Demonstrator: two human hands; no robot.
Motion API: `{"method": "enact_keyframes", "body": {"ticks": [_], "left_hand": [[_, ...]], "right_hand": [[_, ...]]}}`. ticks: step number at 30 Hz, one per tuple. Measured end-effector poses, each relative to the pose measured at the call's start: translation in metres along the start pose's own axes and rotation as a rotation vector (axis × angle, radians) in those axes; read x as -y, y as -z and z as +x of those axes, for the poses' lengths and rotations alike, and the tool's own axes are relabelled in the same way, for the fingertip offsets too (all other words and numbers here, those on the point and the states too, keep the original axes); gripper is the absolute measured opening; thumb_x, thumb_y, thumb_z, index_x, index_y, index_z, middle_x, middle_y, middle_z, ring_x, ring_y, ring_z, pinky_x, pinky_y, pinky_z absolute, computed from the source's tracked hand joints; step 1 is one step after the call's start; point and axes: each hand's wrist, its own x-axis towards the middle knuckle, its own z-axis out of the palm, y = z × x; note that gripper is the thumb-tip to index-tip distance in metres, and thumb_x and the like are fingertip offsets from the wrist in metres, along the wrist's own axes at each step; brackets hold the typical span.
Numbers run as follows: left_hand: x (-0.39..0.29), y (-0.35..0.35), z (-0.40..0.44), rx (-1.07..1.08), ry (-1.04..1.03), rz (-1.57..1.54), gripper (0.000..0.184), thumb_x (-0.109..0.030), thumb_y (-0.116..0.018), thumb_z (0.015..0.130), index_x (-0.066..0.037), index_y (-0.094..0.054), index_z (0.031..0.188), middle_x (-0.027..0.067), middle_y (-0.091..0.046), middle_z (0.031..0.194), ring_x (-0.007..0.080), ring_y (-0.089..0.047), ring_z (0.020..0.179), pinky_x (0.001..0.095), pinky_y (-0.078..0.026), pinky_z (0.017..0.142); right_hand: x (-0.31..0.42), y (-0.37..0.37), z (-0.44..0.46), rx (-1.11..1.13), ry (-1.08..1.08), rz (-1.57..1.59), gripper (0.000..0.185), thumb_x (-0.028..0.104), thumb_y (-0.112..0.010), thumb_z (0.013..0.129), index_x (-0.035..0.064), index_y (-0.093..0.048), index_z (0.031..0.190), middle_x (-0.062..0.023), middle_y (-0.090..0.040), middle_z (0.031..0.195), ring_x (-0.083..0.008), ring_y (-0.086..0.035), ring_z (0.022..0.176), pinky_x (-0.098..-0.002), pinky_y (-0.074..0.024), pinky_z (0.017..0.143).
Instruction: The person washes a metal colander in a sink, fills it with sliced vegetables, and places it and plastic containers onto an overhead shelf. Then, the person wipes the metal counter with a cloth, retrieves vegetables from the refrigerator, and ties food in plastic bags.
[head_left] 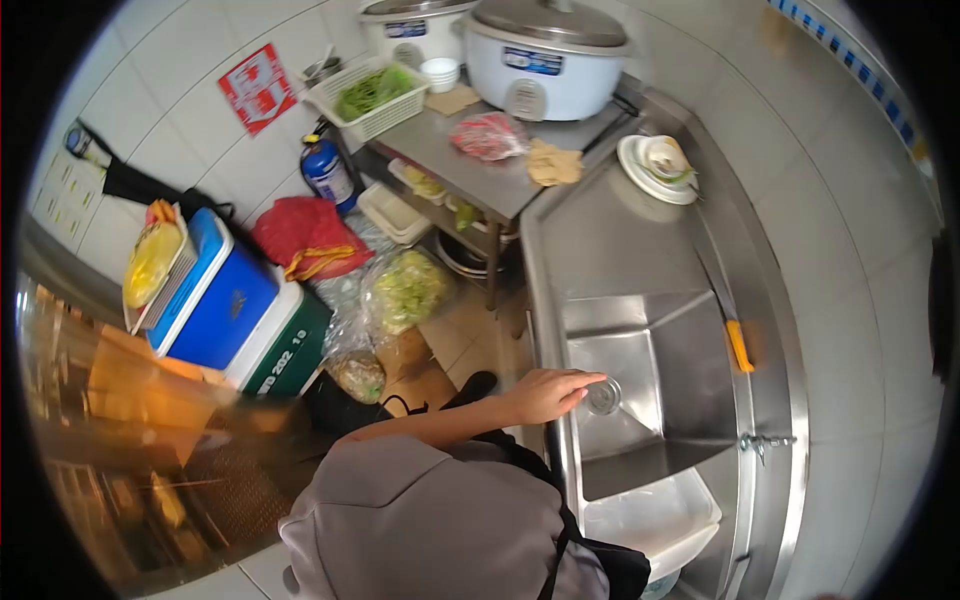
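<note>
My left hand reaches over the near left rim of the steel sink basin, its fingers stretched out to the right. Nothing shows between the fingers. Beneath the fingertips, the round drain lies at the bottom of the basin. No part of my right hand shows. Beyond the basin, a knife with an orange handle rests on the sink's right ledge. A metal tap stands at the right edge. Just below the basin in view is a white plastic tub.
White plates sit on the steel counter's far end. The side table bears a large rice cooker, a red bag and a basket of greens. Bagged vegetables, a blue extinguisher and a blue cooler are at left.
</note>
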Motion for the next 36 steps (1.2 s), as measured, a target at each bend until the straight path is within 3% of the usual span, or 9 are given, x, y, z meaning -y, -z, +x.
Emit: {"method": "enact_keyframes", "body": {"ticks": [3,5,7,10,13,18,26,30,36], "left_hand": [[0.029,0.015,-0.019,-0.079,0.018,0.026,0.036,-0.015,-0.046,0.084,-0.016,-0.046,0.121,0.0096,-0.057,0.102,0.0278,-0.057,0.08,0.0356,-0.046,0.067],[0.047,0.031,-0.024,-0.083,0.015,0.086,0.036,-0.017,-0.046,0.084,-0.017,-0.046,0.121,0.0095,-0.057,0.103,0.0281,-0.057,0.081,0.0361,-0.046,0.068],[0.062,0.057,-0.04,-0.153,0.071,0.07,0.036,-0.02,-0.044,0.086,-0.019,-0.044,0.122,0.0086,-0.057,0.105,0.0283,-0.057,0.084,0.0368,-0.046,0.07],[0.103,0.093,-0.065,-0.174,0.292,0.107,0.036,-0.024,-0.043,0.087,-0.02,-0.043,0.123,0.0079,-0.059,0.1,0.028,-0.057,0.084,0.0372,-0.046,0.068],[0.119,0.147,-0.087,0.009,0.501,0.232,0.037,-0.026,-0.043,0.086,-0.02,-0.044,0.123,0.008,-0.06,0.096,0.0278,-0.057,0.084,0.038,-0.046,0.067],[0.193,0.197,-0.138,-0.113,0.605,0.263,0.036,-0.026,-0.046,0.084,-0.018,-0.046,0.119,0.0104,-0.06,0.094,0.0302,-0.056,0.084,0.04,-0.045,0.067],[0.219,0.248,-0.212,-0.315,0.747,0.202,0.038,-0.022,-0.052,0.08,-0.01,-0.047,0.115,0.0134,-0.057,0.1,0.0312,-0.055,0.088,0.0398,-0.044,0.075],[0.214,0.256,-0.228,-0.321,1.007,0.091,0.038,-0.023,-0.052,0.081,-0.011,-0.047,0.116,0.0157,-0.057,0.102,0.0316,-0.054,0.091,0.0399,-0.044,0.077],[0.222,0.225,-0.247,-0.523,1.063,0.029,0.037,-0.024,-0.051,0.082,-0.01,-0.048,0.116,0.0171,-0.056,0.101,0.0329,-0.054,0.091,0.041,-0.044,0.076]], "right_hand": [[0.025,-0.028,-0.193,1.489,-0.566,0.031,0.036,0.017,-0.059,0.077,0.003,-0.05,0.11,-0.0114,-0.057,0.101,-0.0206,-0.057,0.077,-0.0291,-0.0455,0.066],[0.055,-0.031,-0.256,2.031,-0.585,-0.008,0.047,0.014,-0.065,0.074,0.0047,-0.048,0.117,-0.0094,-0.058,0.106,-0.0168,-0.058,0.08,-0.0253,-0.0448,0.067],[0.115,-0.056,-0.267,1.782,-0.826,0.142,0.042,0.018,-0.059,0.08,-0.005,-0.048,0.113,-0.0148,-0.058,0.104,-0.0228,-0.056,0.095,-0.0296,-0.0417,0.082],[0.147,-0.08,-0.307,1.533,-1.319,0.323,0.029,0.021,-0.051,0.087,-0.0032,-0.055,0.103,-0.0134,-0.059,0.097,-0.0164,-0.055,0.092,-0.0299,-0.0429,0.08],[0.181,-0.116,-0.357,1.762,-0.898,0.255,0.028,0.019,-0.052,0.086,-0.0057,-0.058,0.095,-0.0151,-0.062,0.089,-0.0206,-0.057,0.088,-0.0319,-0.0444,0.073],[0.289,-0.266,-0.389,1.853,-0.368,0.588,0.045,0.018,-0.062,0.077,0.0012,-0.048,0.116,-0.0204,-0.045,0.12,-0.0333,-0.04,0.115,-0.039,-0.0318,0.095],[0.417,-0.531,-0.522,1.66,-0.061,0.646,0.083,0.036,-0.073,0.061,0.0062,-0.033,0.128,-0.0277,-0.033,0.126,-0.0396,-0.033,0.117,-0.0415,-0.0291,0.096],[0.425,-0.564,-0.577,1.567,-0.062,0.88,0.094,0.037,-0.077,0.054,0.006,-0.029,0.128,-0.0264,-0.038,0.119,-0.0389,-0.038,0.11,-0.0418,-0.0323,0.092],[0.431,-0.549,-0.563,1.579,-0.119,0.617,0.071,0.023,-0.075,0.053,0.005,-0.04,0.113,-0.0184,-0.047,0.109,-0.0335,-0.044,0.102,-0.0387,-0.0358,0.088]]}}
